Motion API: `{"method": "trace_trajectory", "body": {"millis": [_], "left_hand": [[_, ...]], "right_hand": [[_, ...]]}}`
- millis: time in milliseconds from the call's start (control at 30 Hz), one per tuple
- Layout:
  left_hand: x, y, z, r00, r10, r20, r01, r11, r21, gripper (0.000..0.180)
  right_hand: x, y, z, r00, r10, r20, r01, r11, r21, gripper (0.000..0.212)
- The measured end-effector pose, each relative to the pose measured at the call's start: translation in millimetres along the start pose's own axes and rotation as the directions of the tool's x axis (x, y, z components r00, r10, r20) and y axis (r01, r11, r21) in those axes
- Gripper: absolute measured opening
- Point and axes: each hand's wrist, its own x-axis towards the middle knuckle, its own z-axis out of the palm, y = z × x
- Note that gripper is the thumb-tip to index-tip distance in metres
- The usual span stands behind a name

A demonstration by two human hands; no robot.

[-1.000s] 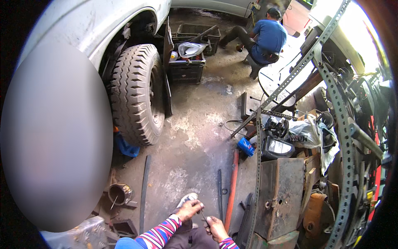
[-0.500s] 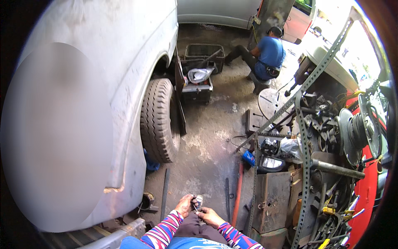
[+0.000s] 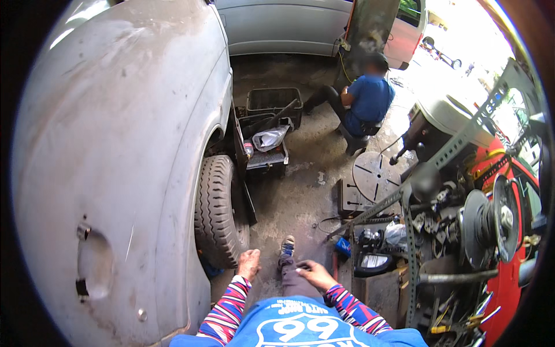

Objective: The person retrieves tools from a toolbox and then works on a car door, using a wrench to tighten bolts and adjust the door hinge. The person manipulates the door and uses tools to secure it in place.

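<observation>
My left hand (image 3: pixel 248 265) is beside the tyre (image 3: pixel 215 211) of the grey vehicle, its fingers curled. Whatever it may hold is too small to make out. Over my dark trouser leg (image 3: pixel 293 282) hovers my right hand (image 3: pixel 316 274), fingers loosely bent and apart, with nothing clearly visible in it. The two hands are separated by a gap, with my shoe (image 3: pixel 288 246) showing between and beyond them. Both forearms wear striped red, white and blue sleeves.
Left, a worn grey vehicle body (image 3: pixel 133 173) fills the view. Ahead are a black crate (image 3: pixel 273 99) and a seated person (image 3: pixel 367 104) in blue. At right, a perforated metal rack (image 3: pixel 411 260) holds tools and parts, near a round slotted metal plate (image 3: pixel 376 175).
My hands, together on a small metal piece before, have moved apart and slightly forward. The view has shifted, showing more of the vehicle body and my blue shirt.
</observation>
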Motion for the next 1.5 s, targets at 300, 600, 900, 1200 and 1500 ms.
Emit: {"method": "trace_trajectory", "body": {"millis": [300,600,900,1200,1500], "left_hand": [[170,-88,-40,0.932,-0.353,-0.08,0.353,0.838,0.416,0.05],[247,-147,-5,0.614,-0.749,-0.249,0.784,0.615,0.084,0.027],[445,54,16,0.864,-0.28,-0.418,0.396,0.891,0.221,0.025],[613,182,39,0.83,-0.409,-0.379,0.476,0.874,0.101,0.036],[710,238,220,0.602,-0.769,-0.216,0.797,0.593,0.113,0.043]], "right_hand": [[178,-18,-192,0.823,0.069,-0.564,-0.226,0.95,-0.214,0.041],[387,-50,-312,0.901,0.245,-0.359,-0.372,0.862,-0.345,0.032],[512,-149,-450,0.923,0.358,-0.138,-0.38,0.904,-0.196,0.035],[649,-233,-593,0.902,0.432,-0.014,-0.411,0.848,-0.334,0.043],[793,-320,-751,0.987,0.162,0.011,-0.15,0.935,-0.32,0.039]]}}
